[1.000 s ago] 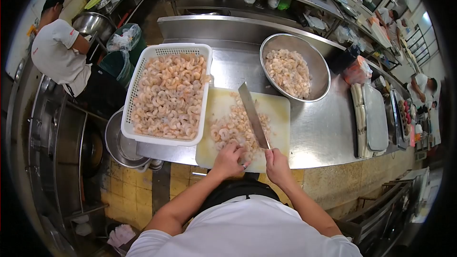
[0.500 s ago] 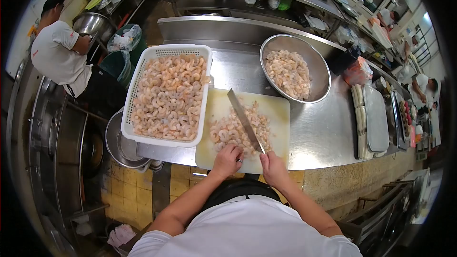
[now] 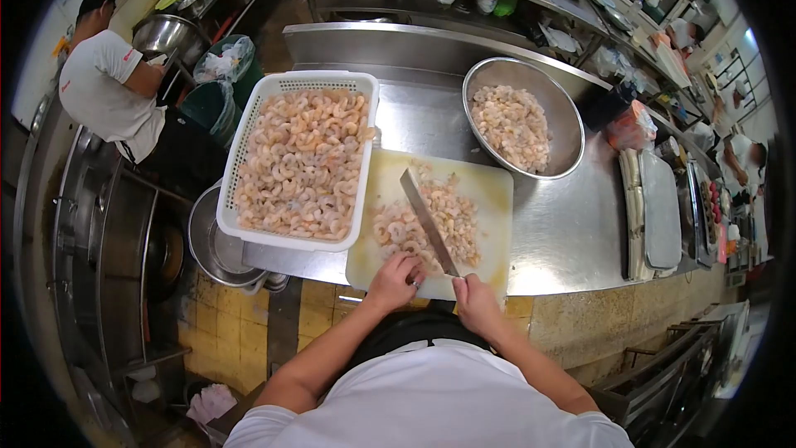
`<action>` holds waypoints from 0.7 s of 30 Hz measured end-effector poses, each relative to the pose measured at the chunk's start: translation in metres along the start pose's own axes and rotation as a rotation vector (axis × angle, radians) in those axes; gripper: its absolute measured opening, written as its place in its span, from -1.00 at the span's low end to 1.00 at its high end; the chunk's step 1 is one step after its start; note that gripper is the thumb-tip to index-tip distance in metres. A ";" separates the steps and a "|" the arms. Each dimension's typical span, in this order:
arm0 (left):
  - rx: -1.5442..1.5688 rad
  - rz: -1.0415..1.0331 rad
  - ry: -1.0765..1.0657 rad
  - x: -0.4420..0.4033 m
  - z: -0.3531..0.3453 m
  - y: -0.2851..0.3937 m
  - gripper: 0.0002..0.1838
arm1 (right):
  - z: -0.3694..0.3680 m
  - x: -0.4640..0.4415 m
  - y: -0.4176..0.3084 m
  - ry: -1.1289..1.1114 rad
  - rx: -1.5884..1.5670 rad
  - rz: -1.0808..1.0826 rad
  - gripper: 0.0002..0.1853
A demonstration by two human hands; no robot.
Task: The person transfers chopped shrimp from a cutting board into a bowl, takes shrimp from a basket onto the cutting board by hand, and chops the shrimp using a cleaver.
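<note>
right hand [image 3: 478, 300]: one, closed around the handle of a knife [image 3: 429, 222]; blade running forward and leftward from it, across the chopped shrimp [image 3: 456, 207].
left hand [image 3: 396, 280]: one, fingers curled at the near edge of that shrimp; whether they grip a piece cannot be told.
cutting board [image 3: 497, 241]: one, pale, on the desk [image 3: 555, 236], beneath and ahead of both hands, bearing the chopped shrimp.
basket [image 3: 290, 242]: one, white, perforated, ahead and left of the left hand, filled with peeled shrimp [image 3: 303, 166].
bowl [image 3: 568, 137]: one, metal, ahead and right of the right hand, containing more shrimp pieces [image 3: 510, 124].
</note>
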State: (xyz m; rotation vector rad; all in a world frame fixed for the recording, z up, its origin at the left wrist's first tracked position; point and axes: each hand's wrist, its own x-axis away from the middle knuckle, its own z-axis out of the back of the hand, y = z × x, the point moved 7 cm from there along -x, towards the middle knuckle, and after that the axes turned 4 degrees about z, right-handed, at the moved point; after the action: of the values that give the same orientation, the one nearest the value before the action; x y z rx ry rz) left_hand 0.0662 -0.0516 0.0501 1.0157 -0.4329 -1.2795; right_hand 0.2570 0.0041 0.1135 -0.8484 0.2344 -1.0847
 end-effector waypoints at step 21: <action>0.037 0.035 -0.019 0.003 -0.001 -0.001 -0.71 | -0.011 -0.025 -0.001 0.035 -0.004 -0.017 -0.54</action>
State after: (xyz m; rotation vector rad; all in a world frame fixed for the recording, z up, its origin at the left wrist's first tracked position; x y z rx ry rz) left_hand 0.0675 -0.0534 0.0481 1.0231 -0.4885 -1.2551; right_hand 0.2386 0.0195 0.1012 -0.8371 0.2589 -1.1163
